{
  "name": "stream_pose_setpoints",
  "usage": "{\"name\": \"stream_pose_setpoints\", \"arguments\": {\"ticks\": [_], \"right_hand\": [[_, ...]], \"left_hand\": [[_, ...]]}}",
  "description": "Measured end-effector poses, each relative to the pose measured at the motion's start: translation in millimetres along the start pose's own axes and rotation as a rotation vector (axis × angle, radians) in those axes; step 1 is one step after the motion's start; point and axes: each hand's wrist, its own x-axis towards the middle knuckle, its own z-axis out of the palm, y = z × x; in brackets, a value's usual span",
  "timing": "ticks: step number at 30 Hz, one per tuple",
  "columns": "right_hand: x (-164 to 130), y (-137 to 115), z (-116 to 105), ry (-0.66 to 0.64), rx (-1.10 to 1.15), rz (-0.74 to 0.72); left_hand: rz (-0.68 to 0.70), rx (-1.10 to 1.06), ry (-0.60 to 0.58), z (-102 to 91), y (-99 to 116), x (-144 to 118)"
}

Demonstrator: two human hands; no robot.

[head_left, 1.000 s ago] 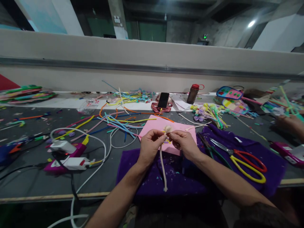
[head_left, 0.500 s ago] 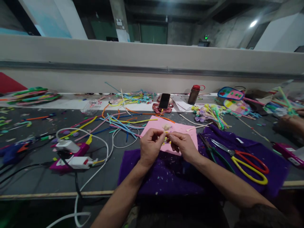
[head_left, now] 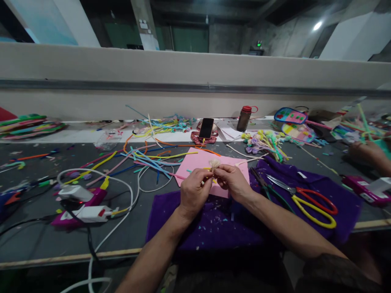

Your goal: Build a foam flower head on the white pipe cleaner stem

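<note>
Over a pink foam-like sheet [head_left: 227, 192], the fingertips of my two hands almost meet. My left hand [head_left: 194, 190] is closed in a pinch, and what it grips is too small to make out. My right hand [head_left: 234, 182] pinches at the base of a cream fluffy tuft [head_left: 214, 163], which sticks up above the fingertips. Small yellow bits lie on the sheet, partly hidden by the fingers. Beneath the sheet's near edge is a purple cloth [head_left: 220, 230] dotted with scraps. Scissors [head_left: 314, 203] with red and yellow handles and green-handled pliers [head_left: 271, 193] rest on it to the right.
Coloured pipe cleaners [head_left: 149, 156] spread to the left, beside a magenta power strip [head_left: 69, 217] with white plugs and cables. A phone [head_left: 206, 128], a bottle [head_left: 244, 119] and fluffy flower stems [head_left: 265, 144] stand or lie behind. Another person's hand [head_left: 371, 154] works at far right.
The view has shifted, so the scene sits further left. The cream tuft, earlier beyond my fingers, now touches my right fingertips. The yellow piece seen between my fingers no longer shows there.
</note>
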Motion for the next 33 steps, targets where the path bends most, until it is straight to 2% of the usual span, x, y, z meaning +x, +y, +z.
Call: {"name": "stream_pose_setpoints", "arguments": {"ticks": [16, 26, 33], "right_hand": [[0.1, 2.1, -0.9, 0.003, -0.023, 0.005], [-3.3, 1.8, 2.9, -0.016, -0.016, -0.002], [-1.5, 3.9, 0.7, 0.029, -0.077, -0.039]], "left_hand": [[-0.015, 0.136, 0.014, 0.1, 4.8, -2.8], [-0.137, 0.115, 0.022, -2.7, 4.2, 1.2], [-0.102, 0.147, -0.003, 0.9, 5.7, -2.3]]}}
